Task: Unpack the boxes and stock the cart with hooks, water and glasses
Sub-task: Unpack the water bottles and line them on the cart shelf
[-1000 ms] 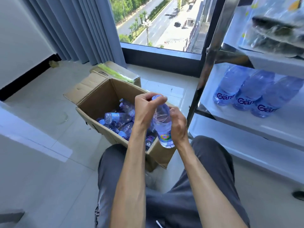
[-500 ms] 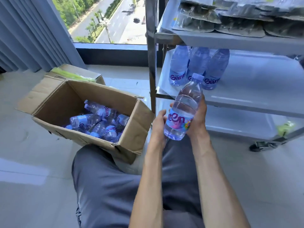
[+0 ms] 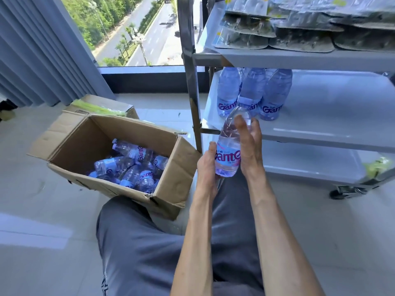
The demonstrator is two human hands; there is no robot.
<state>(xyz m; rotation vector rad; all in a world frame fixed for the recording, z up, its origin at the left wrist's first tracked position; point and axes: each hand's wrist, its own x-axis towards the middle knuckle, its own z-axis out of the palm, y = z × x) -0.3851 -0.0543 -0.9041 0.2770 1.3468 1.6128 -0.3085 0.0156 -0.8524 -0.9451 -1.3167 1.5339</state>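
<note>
While between both hands, water bottle near-upright, cap toward the cart.

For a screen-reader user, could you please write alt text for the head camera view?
Both hands, left hand and right hand, hold a water bottle before a cart whose middle shelf carries three bottles. An open box of bottles sits left.

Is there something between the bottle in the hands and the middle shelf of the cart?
Nothing visible blocks it. The held bottle is in front of the middle shelf, whose front side is open. The three standing bottles fill only its left end.
</note>
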